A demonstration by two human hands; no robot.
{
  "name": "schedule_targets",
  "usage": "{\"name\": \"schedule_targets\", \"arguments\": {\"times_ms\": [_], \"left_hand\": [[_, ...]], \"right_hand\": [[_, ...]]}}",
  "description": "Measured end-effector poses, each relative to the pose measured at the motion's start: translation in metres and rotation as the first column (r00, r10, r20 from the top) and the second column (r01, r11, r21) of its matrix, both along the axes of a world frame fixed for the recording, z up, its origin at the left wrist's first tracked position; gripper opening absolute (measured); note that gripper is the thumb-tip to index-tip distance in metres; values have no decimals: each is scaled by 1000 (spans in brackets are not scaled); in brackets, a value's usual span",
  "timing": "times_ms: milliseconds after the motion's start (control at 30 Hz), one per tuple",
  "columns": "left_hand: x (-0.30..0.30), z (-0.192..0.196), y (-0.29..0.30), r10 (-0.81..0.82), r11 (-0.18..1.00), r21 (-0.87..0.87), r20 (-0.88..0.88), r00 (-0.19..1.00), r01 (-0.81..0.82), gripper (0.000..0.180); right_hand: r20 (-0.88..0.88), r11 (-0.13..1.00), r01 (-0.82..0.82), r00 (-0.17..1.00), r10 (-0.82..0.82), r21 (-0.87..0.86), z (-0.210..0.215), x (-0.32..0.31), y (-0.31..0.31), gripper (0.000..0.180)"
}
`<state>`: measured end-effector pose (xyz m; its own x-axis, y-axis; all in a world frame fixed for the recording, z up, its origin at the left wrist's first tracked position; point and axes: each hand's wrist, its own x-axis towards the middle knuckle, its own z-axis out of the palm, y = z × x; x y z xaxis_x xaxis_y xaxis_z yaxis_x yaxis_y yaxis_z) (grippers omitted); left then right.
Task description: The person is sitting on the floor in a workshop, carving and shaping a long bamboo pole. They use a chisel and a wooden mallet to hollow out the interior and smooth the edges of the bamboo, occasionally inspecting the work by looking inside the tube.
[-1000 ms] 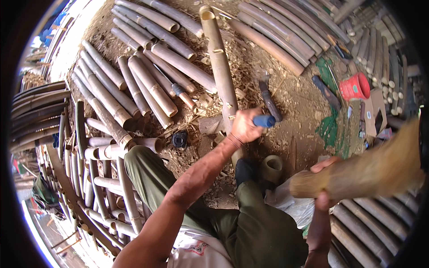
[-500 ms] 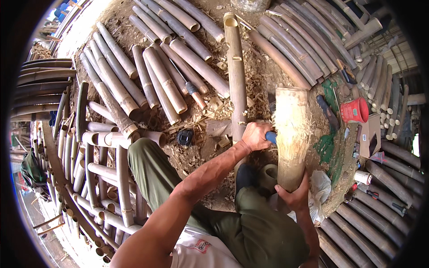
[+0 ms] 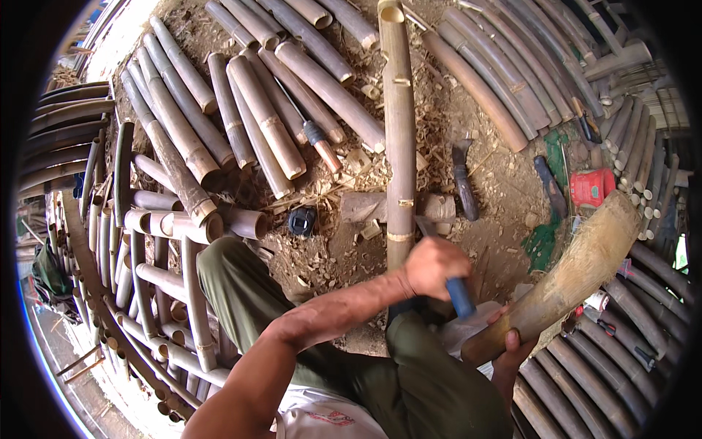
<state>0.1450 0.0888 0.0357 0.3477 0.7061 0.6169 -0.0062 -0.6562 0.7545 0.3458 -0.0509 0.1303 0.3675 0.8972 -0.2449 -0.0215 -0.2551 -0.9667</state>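
My left hand (image 3: 437, 269), blurred a little, is closed around the blue handle (image 3: 460, 296) of a tool. A dark narrow blade (image 3: 425, 227) sticks out on the hand's far side, beside a long notched bamboo pole (image 3: 400, 157). My right hand (image 3: 510, 350) grips the near end of a thick bamboo club (image 3: 563, 274), tilted out to the right; its far end is pale and frayed. The club is apart from the blue handle. The notched pole runs away from me between my legs, across a wooden block (image 3: 364, 208) on the ground.
Wood chips cover the dirt. Bamboo lengths (image 3: 267, 121) lie ahead, with more stacked on the right (image 3: 585, 380). A bamboo frame (image 3: 170, 271) stands left. Around me are a black tape measure (image 3: 302, 221), a dark-handled tool (image 3: 463, 183), a wood-handled tool (image 3: 322, 146) and a red container (image 3: 591, 187).
The club has swung from near-upright beside my left hand to a slant toward the right. My left hand has shifted right and nearer, turning the blue handle downward. The dark-handled tool is uncovered.
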Motion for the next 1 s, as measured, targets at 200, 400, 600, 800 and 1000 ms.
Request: {"name": "schedule_targets", "arguments": {"times_ms": [200,400,600,800,1000], "left_hand": [[12,12,1,106,991,-68,-77,991,-111,23],[-3,-15,11,196,971,-111,-133,972,-211,30],[-5,-15,14,178,974,-120,-124,976,-193,28],[-4,-18,16,203,968,-126,-126,971,-219,25],[-6,-8,23,174,943,-256,-163,971,-212,18]], "right_hand": [[0,997,74,997,-74,29,14,-19,17,78],[21,999,-31,999,30,29,15,-14,15,73],[20,998,-46,999,45,43,24,-21,16,75],[41,996,-46,998,43,79,32,-22,13,84],[76,927,-254,967,242,277,27,-9,8,86]]}}
